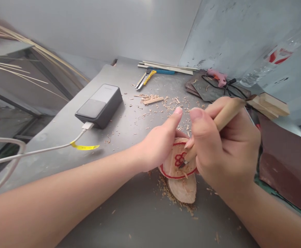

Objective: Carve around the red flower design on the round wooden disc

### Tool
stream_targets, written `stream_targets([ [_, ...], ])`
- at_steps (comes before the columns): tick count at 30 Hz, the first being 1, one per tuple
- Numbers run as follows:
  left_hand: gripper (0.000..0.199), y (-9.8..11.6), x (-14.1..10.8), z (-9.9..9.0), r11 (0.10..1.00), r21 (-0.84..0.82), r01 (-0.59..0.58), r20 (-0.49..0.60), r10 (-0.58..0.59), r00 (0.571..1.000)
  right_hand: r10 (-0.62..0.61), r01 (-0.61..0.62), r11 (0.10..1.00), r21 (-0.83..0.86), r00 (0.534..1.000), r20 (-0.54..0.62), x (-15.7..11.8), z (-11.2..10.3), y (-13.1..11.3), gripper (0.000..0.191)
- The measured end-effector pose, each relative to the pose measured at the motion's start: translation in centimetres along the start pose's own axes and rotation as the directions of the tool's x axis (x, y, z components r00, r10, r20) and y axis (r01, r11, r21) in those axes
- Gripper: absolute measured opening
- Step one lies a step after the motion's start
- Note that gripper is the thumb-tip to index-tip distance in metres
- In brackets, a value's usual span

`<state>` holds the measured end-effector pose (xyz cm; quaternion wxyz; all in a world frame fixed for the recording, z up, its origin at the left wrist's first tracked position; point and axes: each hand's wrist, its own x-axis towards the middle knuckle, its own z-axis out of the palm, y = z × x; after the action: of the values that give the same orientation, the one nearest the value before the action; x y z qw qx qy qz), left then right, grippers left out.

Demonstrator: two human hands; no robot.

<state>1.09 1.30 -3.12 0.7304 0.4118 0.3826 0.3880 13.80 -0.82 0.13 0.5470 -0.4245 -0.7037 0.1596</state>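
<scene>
A round wood slice (171,159) with a red rim line and a red flower drawn on it lies over a second, bare wood slice (183,190). My left hand (162,144) grips the upper slice by its left edge, thumb pointing up and away. In my right hand (225,144) is a wood carving knife (226,115), its wooden handle slanting down to the left. The small dark blade touches the slice beside the flower, with pale shavings around it. My right fingers are wrapped round the handle; some are hidden behind the hand.
Wood shavings (153,99) are scattered over the metal table (130,151). A power bank (100,105) with a white cable stands left. A yellow box cutter (145,78), thin wood strips (168,67), a pink glue gun (218,77), wood blocks (269,104) and a plastic bottle (271,63) lie farther back.
</scene>
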Motion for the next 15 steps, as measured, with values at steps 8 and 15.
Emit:
stream_targets([
  [8, 0.052, -0.46, 0.20, -0.20, 0.999, 0.025, 0.028, 0.007, -0.028, 1.000, 0.028, -0.029, 1.000, 0.007, 0.994, 0.110, 0.86, 0.32, 0.86, 0.033],
  [15, 0.032, -0.92, 0.07, -0.58, 0.999, 0.028, -0.036, -0.038, 0.037, 0.999, 0.084, -0.090, 0.996, 0.009, 0.962, 0.261, 0.90, 0.45, 0.73, 0.037],
])
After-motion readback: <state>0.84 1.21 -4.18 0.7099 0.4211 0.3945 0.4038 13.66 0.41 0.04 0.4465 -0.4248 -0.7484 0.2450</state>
